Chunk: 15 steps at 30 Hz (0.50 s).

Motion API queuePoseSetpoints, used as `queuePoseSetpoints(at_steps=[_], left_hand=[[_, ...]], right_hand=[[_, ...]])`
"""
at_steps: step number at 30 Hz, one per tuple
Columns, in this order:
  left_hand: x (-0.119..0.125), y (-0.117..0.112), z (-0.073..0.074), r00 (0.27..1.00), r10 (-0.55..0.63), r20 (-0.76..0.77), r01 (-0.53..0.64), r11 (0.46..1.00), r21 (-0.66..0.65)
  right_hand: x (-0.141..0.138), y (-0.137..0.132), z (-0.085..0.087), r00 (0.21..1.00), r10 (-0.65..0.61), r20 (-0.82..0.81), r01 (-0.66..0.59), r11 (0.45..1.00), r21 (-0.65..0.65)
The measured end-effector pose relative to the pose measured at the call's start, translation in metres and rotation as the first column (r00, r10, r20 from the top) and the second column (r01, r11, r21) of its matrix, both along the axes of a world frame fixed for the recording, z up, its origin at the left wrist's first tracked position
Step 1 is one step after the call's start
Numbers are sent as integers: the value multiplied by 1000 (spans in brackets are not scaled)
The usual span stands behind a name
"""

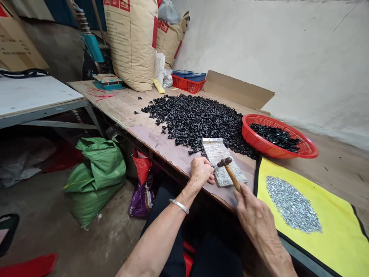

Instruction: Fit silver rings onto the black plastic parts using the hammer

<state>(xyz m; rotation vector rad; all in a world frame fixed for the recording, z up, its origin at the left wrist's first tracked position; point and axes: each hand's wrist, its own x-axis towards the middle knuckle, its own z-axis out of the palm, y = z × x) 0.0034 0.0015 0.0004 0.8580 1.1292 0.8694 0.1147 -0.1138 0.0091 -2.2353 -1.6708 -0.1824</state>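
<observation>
My right hand (255, 213) is wrapped round the wooden handle of a small hammer (233, 177). The hammer's dark head is over the left part of a worn, pale slab (223, 159), close to my left fingertips. My left hand (201, 170) is closed in a pinch at the slab's left edge. A tiny dark, shiny bit shows at its fingertips, too small to name. Behind the slab spreads a large heap of small black parts (198, 119). To the right, a pile of small silvery metal pieces (292, 204) lies on a yellow cloth (325, 207) with black edging.
A red plastic basket (309, 148) holding more black parts stands at the heap's right. At the back are a red crate (187, 84) with blue lids, a cardboard sheet (239, 90) and large paper sacks (132, 46). A green sack (93, 177) sits on the floor left.
</observation>
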Motion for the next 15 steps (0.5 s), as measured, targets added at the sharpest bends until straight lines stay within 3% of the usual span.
queuePoseSetpoints(at_steps=[3, 5, 7, 8, 11, 15], left_hand=[[-4, -5, 2, 1000, -7, 23, 6, 1000, 25], [-10, -13, 3, 997, -34, 67, 29, 997, 78], [-17, -25, 5, 987, -108, 123, 88, 984, 157], [-21, -32, 6, 977, -158, 147, 128, 973, 193], [-36, -52, 9, 943, -277, 185, 230, 943, 241], [-51, -70, 14, 918, -329, 222, 289, 938, 194]], right_hand=[[17, 2, 2, 919, -68, -388, 66, 998, -18], [24, 5, 5, 767, -128, -628, 77, 991, -108], [28, 10, 7, 654, -183, -734, 43, 978, -205], [28, 12, 7, 652, -191, -734, 14, 971, -240], [31, 15, 7, 767, -124, -629, -80, 955, -286], [33, 6, 8, 907, 36, -419, -105, 984, -145]])
